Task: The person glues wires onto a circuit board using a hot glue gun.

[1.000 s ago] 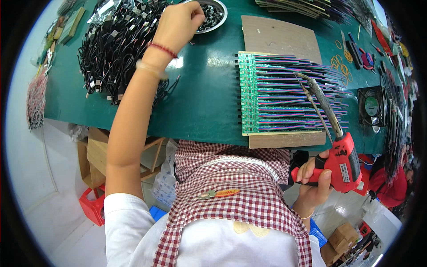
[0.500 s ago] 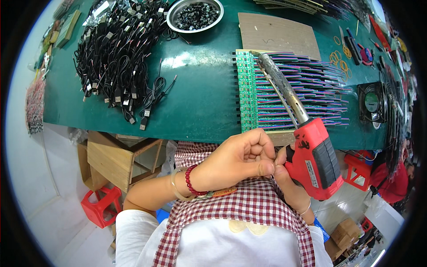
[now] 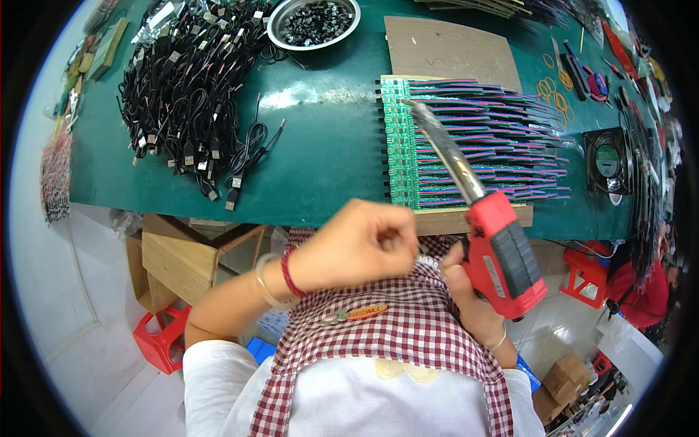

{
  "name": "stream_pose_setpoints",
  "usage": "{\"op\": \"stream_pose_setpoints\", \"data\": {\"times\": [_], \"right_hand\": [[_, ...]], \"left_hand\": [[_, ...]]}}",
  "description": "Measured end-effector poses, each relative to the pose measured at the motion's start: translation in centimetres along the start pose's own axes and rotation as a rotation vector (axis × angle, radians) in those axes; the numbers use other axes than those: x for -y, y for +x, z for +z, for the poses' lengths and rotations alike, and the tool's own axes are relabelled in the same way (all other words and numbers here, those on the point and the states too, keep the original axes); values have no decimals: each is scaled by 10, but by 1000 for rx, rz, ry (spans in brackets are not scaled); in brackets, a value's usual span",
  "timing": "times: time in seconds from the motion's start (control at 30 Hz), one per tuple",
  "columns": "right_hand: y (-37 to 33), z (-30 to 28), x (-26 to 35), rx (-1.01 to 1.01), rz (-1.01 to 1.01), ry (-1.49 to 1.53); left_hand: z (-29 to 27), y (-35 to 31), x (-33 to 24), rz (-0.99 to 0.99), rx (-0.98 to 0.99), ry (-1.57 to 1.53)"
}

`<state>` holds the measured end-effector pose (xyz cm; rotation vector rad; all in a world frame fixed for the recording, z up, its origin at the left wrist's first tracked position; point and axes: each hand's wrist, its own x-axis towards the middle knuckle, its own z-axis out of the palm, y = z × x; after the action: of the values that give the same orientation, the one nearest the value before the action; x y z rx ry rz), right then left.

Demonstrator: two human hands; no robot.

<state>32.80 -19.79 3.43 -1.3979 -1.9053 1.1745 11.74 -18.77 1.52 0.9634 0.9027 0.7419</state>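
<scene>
Blur softens the left hand (image 3: pixel 364 244), which hovers by the near edge of the desk (image 3: pixel 320 146), above the checkered apron (image 3: pixel 371 342); its grip is curled, fingertips drawn toward the thumb, but whether they meet or pinch something small cannot be told. The right hand (image 3: pixel 462 288) has its grip clamped on a red-and-black soldering gun (image 3: pixel 502 255), whose body hides most of the fingers. The gun's metal barrel slants far and left, its end over the row of green circuit boards (image 3: pixel 397 146), and from this angle it is unclear whether the tip touches them. The boards lie right of centre on the desk, atop a brown panel (image 3: pixel 451 51) that they and their wires (image 3: pixel 495 142) largely cover; the barrel masks some wires too. To the left, a heap of black USB cables (image 3: pixel 189 95) is too tangled to separate and runs out of view at the far side. Beside it, a metal bowl (image 3: pixel 346 38) holds dark parts too tiny to identify. On the right sits a square fan (image 3: pixel 608 162); beyond the panel, a stack of flat pieces (image 3: pixel 477 6) is cut off.
</scene>
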Motion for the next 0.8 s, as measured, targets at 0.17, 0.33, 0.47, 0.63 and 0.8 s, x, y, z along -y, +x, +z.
{"op": "stream_pose_setpoints", "data": {"times": [0.17, 0.33, 0.47, 0.63, 0.8], "right_hand": [[-27, -15, -25, -160, 41, 408], [-54, -25, -42, -128, 156, 550], [-67, -29, -56, -140, 167, 456], [-70, -28, -56, -130, 172, 226], [-64, -28, -45, -40, 210, 362]], "left_hand": [[-41, 11, 3, -302, -54, -102], [-44, 19, 1, -371, -54, -54], [-48, 22, 0, -375, -23, -31], [-50, 26, -1, -408, 12, 2], [-51, 27, 0, -408, 21, 21]]}}
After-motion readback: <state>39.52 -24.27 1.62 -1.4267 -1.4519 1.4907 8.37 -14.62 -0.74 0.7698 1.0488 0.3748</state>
